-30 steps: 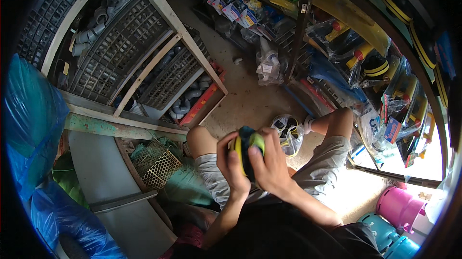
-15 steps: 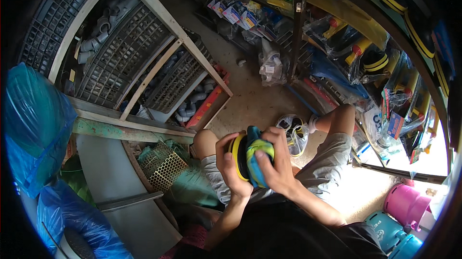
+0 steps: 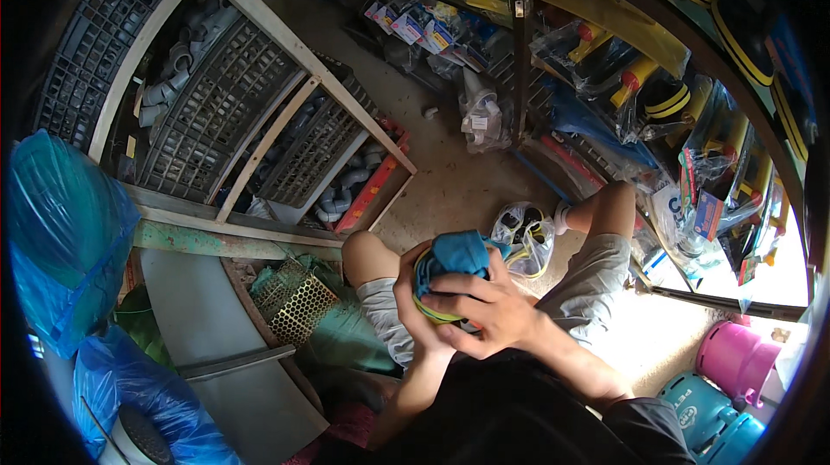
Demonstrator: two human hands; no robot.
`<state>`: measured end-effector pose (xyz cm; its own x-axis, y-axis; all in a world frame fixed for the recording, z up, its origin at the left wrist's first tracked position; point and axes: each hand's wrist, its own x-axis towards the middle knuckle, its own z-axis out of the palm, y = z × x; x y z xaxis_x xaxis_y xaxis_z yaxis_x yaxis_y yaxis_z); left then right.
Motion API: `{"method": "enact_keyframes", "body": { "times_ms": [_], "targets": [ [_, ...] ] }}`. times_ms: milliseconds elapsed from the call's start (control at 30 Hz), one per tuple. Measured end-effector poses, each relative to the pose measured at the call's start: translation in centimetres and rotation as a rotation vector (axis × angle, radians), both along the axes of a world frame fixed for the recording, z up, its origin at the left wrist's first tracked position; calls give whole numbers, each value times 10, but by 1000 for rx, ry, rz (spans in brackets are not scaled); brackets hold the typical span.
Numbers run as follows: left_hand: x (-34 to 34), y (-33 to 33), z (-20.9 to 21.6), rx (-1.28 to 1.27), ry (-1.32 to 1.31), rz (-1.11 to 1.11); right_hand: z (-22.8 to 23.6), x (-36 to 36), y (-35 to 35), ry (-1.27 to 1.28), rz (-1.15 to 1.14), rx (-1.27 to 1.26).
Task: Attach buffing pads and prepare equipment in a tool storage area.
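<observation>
Above my lap, a blue and yellow-green cloth point(image 3: 460, 253) is bunched over a round object. Only thin yellow-green edges show around it now; the half-second-old view shows the object as black with a yellow rim. My left hand point(image 3: 417, 314) cups it from the left side, fingers curled behind it. My right hand point(image 3: 493, 309) presses the cloth against it from the right, its fingers bent across the front. Most of the round object is hidden by the cloth and my hands, and I cannot make out its kind.
Grey crates of pipe fittings point(image 3: 220, 102) fill a wooden rack on the left. Bagged yellow-handled tools point(image 3: 640, 80) hang at right. A clear bag with black-and-yellow items point(image 3: 523, 240) lies near my foot. Pink point(image 3: 735, 357) and teal gas cylinders point(image 3: 696, 404) stand at lower right.
The cloth has shifted up and over the round object, covering its black face and yellow rim. My right hand has turned, with its fingers now across the front.
</observation>
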<state>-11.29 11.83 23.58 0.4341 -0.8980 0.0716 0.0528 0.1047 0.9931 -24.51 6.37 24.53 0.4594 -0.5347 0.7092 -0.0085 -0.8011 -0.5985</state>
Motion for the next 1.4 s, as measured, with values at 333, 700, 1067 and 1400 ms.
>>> {"method": "enact_keyframes", "body": {
  "times_ms": [333,700,1067,1400],
  "targets": [
    [-19,-14,28,-168,306,208,-6,19,-20,127,-137,235],
    [14,-37,10,-416,-570,100,10,2,5,99,-112,783],
    [10,-28,0,-32,428,80,57,-45,-9,-238,11,1039],
    [14,-7,-21,63,1178,-224,15,-9,10,347,-42,148]
  ]
}}
